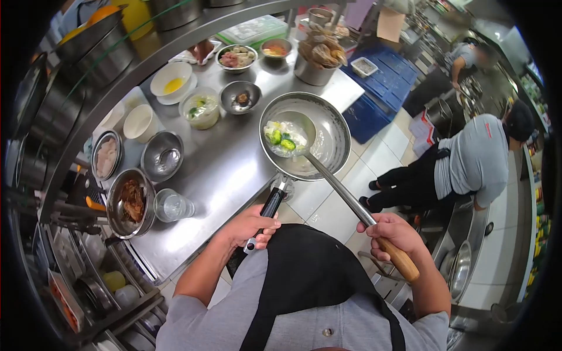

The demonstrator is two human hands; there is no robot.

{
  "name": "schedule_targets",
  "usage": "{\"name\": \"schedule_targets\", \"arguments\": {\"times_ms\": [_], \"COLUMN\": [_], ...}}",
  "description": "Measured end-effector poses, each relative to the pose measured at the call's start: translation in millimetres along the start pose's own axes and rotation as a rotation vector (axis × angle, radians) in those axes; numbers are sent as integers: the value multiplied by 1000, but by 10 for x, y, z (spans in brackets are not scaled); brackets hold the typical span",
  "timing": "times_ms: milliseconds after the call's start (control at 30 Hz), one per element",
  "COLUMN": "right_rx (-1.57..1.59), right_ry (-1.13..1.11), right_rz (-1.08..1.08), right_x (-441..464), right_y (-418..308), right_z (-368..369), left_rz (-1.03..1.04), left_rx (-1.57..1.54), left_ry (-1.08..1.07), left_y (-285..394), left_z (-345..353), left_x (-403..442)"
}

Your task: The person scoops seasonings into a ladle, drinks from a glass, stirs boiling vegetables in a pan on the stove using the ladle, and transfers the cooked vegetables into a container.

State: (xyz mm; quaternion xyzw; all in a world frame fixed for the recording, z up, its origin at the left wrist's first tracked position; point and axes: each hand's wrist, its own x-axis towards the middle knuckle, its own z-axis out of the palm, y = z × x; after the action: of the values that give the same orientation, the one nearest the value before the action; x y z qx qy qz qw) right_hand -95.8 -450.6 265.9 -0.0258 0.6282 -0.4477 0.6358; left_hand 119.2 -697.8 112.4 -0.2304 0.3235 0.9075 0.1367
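Observation:
My left hand point(256, 226) is closed round the black handle of a frying pan point(336, 155), which I hold at the edge of the steel table. Whitish liquid coats the pan's inside. In my right hand point(386, 236) is a ladle point(345, 196) with a wooden grip; its bowl sits inside the pan. Green vegetable pieces point(281, 139) and pale bits lie in the ladle's bowl. Left of the pan stand a metal bowl point(250, 105) with a small brown lump and a clear tub point(200, 117) of greens in liquid.
The steel table point(219, 167) also carries a white bowl point(158, 85) with yellow liquid, a bowl of browned meat point(117, 210) and a water glass point(171, 206). Blue crates point(386, 76) stand beyond the table. A co-worker point(468, 155) bends over a counter at right; another person point(459, 64) is farther back.

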Motion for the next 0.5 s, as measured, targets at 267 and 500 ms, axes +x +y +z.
{"name": "schedule_targets", "arguments": {"times_ms": [267,500], "right_rx": [4,-145], "right_ry": [-6,-76], "right_rz": [-40,-78], "right_x": [204,442], "right_y": [-368,-884], "right_z": [244,664], "left_rz": [24,52], "left_rx": [-121,-180], "left_ry": [28,71], "left_y": [-24,-82], "left_z": [-220,-353], "left_x": [-280,-387]}}
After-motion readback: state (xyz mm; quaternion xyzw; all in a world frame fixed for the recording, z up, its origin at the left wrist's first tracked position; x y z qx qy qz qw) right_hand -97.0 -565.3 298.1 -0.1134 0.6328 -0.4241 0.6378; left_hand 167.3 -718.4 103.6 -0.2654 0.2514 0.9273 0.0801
